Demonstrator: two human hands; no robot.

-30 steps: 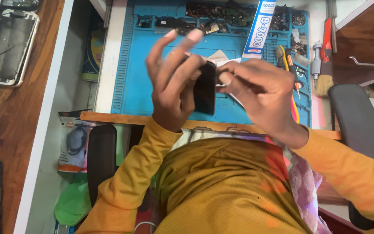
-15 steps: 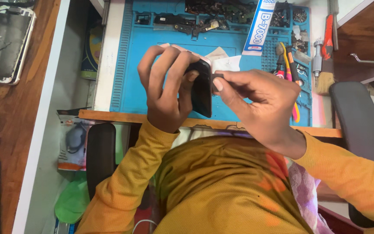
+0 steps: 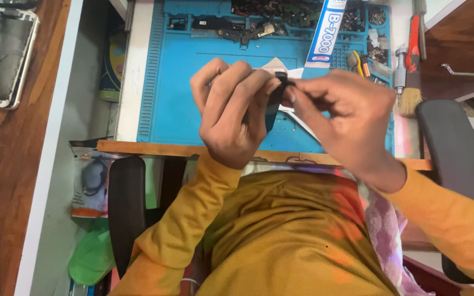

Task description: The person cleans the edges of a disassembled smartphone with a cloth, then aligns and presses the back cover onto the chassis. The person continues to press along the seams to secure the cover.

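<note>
Holding a small black part point(image 3: 274, 94) between both my hands, above the blue mat point(image 3: 182, 104) on the counter point(image 3: 133, 82): left hand point(image 3: 231, 112) curled round its lower half, right hand point(image 3: 338, 112) pinching its top edge with fingertips. Behind it: white paper point(image 3: 294, 71), glue tube point(image 3: 327, 33), brush point(image 3: 410, 98), screwdriver point(image 3: 400, 68). Far left: dismantled phone point(image 3: 1, 55)

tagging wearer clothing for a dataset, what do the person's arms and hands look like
Both arms wear long mustard-yellow sleeves of a fine mesh-textured knit, reaching the wrists. The left hand and right hand are bare: no gloves, rings, watch or bands visible.
</note>
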